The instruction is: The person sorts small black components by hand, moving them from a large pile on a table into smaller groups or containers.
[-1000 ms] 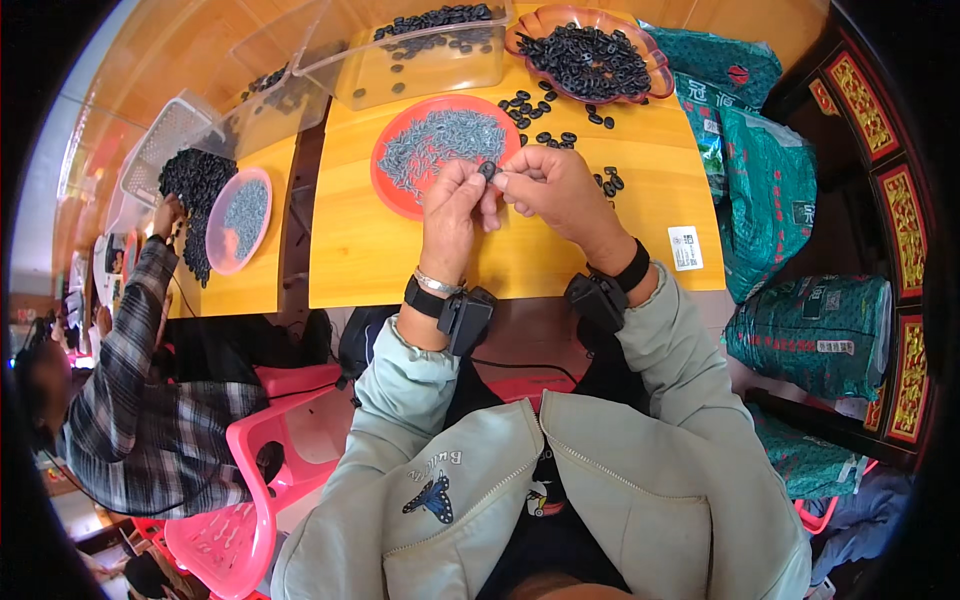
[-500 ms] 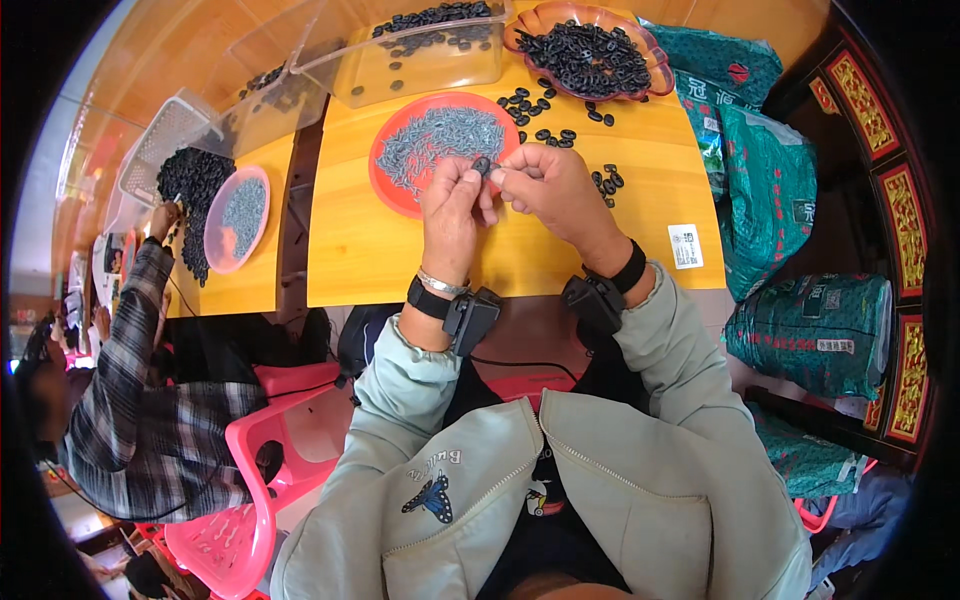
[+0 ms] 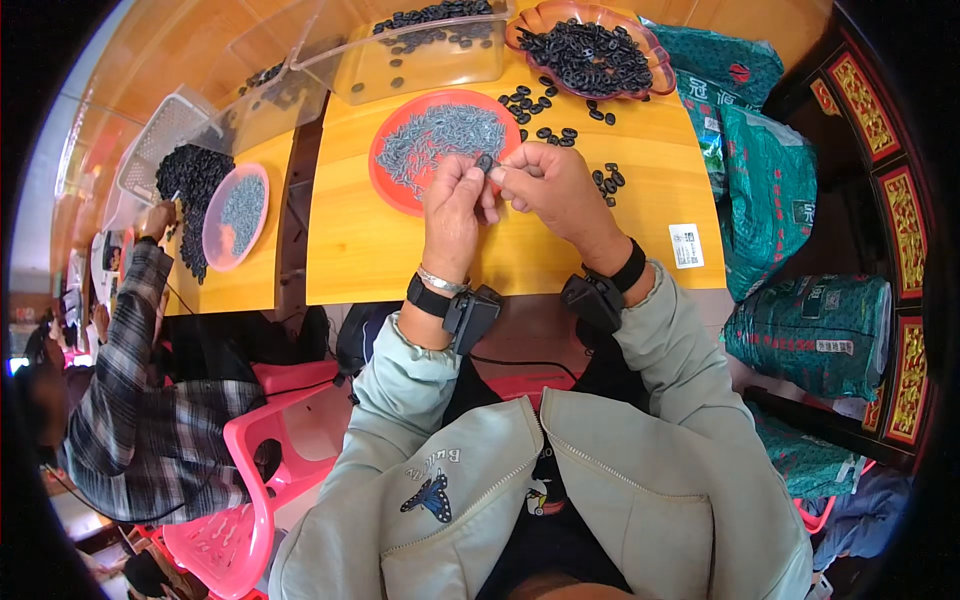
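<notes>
Between the thumb and fingers of my left hand (image 3: 452, 215) is a small black oval plastic piece (image 3: 485, 162). My right hand (image 3: 560, 195) is closed in a pinch right beside that piece, its fingertips nearly meeting the left ones. What the right fingertips grip is too small to make out. Both hands hover over the near right rim of a red plate (image 3: 384, 192), which holds a heap of small grey pins (image 3: 440, 135). More black oval pieces (image 3: 612, 180) lie loose on the yellow table to the right.
A brownish-red scalloped tray (image 3: 660, 75) of black parts and a clear plastic bin (image 3: 430, 72) stand at the back. At left, a co-worker's hand (image 3: 155, 220) is by a black pile and a pink bowl (image 3: 212, 240). Green sacks (image 3: 765, 190) stand to the right.
My hands stay almost in place; the black piece has shifted and turned slightly in the left fingers. The co-worker's hand at left has moved a little.
</notes>
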Demonstrator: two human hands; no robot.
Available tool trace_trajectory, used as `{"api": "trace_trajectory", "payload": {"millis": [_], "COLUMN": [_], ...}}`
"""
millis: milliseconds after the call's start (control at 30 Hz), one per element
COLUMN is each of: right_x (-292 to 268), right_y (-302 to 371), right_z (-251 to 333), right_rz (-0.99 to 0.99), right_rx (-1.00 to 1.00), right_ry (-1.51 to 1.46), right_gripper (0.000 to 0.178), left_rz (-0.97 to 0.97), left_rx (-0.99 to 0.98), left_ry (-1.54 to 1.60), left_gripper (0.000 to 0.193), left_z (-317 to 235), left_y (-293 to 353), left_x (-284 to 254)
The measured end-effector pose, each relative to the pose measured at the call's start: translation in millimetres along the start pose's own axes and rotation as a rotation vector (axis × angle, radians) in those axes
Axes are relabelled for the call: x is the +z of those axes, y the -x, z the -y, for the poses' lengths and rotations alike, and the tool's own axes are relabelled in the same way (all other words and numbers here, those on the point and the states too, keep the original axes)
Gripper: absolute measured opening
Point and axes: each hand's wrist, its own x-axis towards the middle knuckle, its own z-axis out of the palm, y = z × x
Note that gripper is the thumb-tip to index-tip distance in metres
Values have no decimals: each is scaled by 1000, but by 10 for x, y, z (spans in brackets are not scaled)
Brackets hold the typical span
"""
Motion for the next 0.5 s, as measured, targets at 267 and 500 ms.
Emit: {"api": "trace_trajectory", "payload": {"millis": [267,500], "right_x": [-21,-32], "right_y": [-22,-21], "right_z": [-12,31], "right_rz": [22,74], "right_rx": [-2,-17], "right_ry": [1,4], "right_gripper": [15,15], "left_rz": [42,82], "left_rx": [-35,-55], "left_ry": [0,-8], "left_gripper": [12,12], "left_z": [-21,-38], "left_y": [-29,-43], "left_x": [-26,-78]}}
